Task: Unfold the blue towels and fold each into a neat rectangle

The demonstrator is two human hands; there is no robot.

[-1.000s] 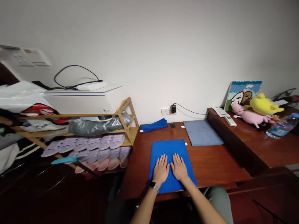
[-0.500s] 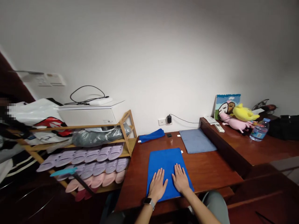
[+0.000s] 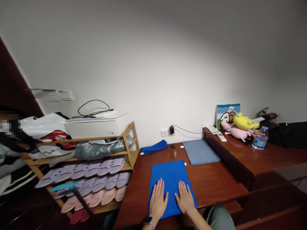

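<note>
A bright blue cloth (image 3: 167,172) is spread flat on the brown wooden table (image 3: 134,195), with a small white tag at its far right corner. My left hand (image 3: 158,201) lies palm down on the cloth's left half, fingers stretched out and pointing away from me. On the right half, my right hand (image 3: 184,197) rests flat too, its fingers slightly apart. Neither hand holds anything. Behind, near the wall, are a folded blue cloth (image 3: 154,147) on the left and a flat grey-blue cloth (image 3: 201,152) on the right.
To the left stands a wooden rack (image 3: 131,153) with slippers (image 3: 105,167) and a white box (image 3: 93,127). A raised ledge on the right bears a remote (image 3: 222,137), plush toys (image 3: 240,131) and a water bottle (image 3: 260,139). A charger (image 3: 172,129) sits in the wall socket.
The camera view has tilted up a little, so everything sits lower in the picture. Both hands stay flat on the blue cloth, the left one shifted slightly toward its left edge.
</note>
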